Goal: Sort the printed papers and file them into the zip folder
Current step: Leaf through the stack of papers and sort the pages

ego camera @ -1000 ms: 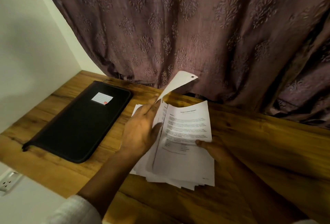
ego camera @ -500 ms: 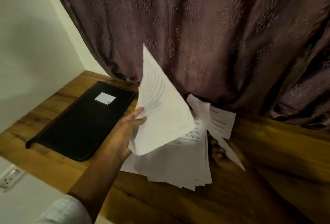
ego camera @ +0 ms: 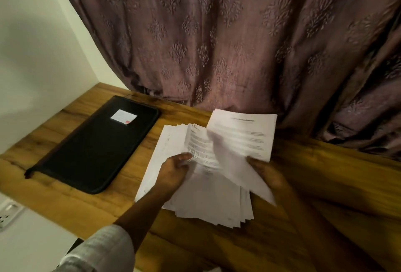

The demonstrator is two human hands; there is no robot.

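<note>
**Papers held in both hands beside the closed folder**

A pale sleeve (ego camera: 102, 248) is seen nearest, at the lower edge. Beyond it, a fanned stack of papers (ego camera: 208, 204) lies on the wooden worktop (ego camera: 325, 185). The left hand (ego camera: 173, 171) is laid on the stack, and its fingers (ego camera: 183, 157) are curled round the raised edge of some upper pages. The right hand (ego camera: 267, 174) is placed at the stack's right side; a printed sheet (ego camera: 245, 135) is pinched by its lower edge and held up, tilted. A page between the hands is blurred. The black zip folder (ego camera: 97, 143) lies flat and closed to the left, apart from the papers, with a white label (ego camera: 123, 116) on its cover. A patterned curtain (ego camera: 217, 44) hangs behind.
</note>
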